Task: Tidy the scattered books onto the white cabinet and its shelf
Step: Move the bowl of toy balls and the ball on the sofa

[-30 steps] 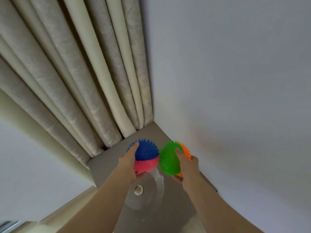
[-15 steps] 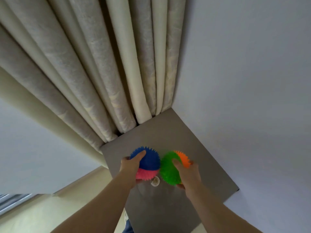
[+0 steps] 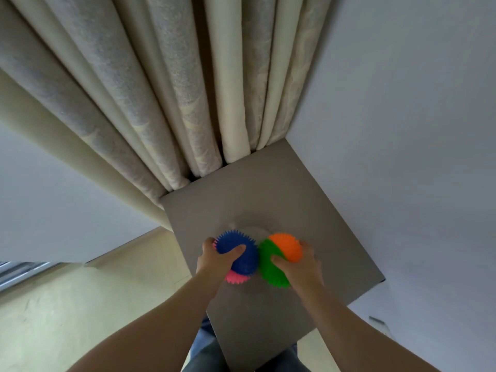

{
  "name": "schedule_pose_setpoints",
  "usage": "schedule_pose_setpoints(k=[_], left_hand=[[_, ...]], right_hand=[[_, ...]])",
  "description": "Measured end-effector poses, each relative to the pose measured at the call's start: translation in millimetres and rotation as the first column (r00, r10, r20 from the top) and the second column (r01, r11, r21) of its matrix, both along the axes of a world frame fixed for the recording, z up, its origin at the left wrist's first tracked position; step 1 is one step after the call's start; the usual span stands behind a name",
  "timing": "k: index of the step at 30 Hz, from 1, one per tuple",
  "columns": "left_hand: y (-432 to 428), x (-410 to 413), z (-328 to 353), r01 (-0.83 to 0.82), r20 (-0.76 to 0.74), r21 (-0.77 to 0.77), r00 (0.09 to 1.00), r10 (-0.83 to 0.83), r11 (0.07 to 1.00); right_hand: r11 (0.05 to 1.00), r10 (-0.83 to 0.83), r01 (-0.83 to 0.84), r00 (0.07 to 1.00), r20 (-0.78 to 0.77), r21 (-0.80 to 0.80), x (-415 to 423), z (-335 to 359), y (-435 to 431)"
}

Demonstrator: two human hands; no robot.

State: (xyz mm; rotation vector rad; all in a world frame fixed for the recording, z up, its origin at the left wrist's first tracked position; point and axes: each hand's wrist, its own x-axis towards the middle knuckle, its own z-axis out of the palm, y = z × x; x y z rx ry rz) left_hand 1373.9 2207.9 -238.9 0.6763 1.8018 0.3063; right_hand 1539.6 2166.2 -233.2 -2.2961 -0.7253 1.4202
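No books are in view. Over the grey-lit cabinet top (image 3: 268, 189), the left hand (image 3: 214, 260) curls round a blue-and-pink spiky ball (image 3: 237, 253) and the right hand (image 3: 303, 267) round a green-and-orange spiky ball (image 3: 279, 259). Both balls look light and squashy, best cupped whole. Curtains (image 3: 161, 89) hang behind.

I find free room on the bare back half of the grey square counter (image 3: 308, 189); cream pleated curtains (image 3: 188, 89) close its far edge, the pale wall (image 3: 402, 130) its right side.
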Motion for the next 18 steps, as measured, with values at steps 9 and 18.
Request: schedule_pose_setpoints(k=[9,18], left_hand=[[-5.1,-9.4,-4.9,0.118,-0.046,0.025,0.992,-0.117,0.993],[-3.5,-9.6,1.7,0.234,-0.131,0.062,0.966,-0.225,0.970]], right_hand=[[0.994,0.111,-0.110,0.994,0.022,-0.022,-6.5,-2.6,-5.5],[0.982,0.175,-0.167,0.980,0.097,-0.085,-9.2,0.7,-0.3]])
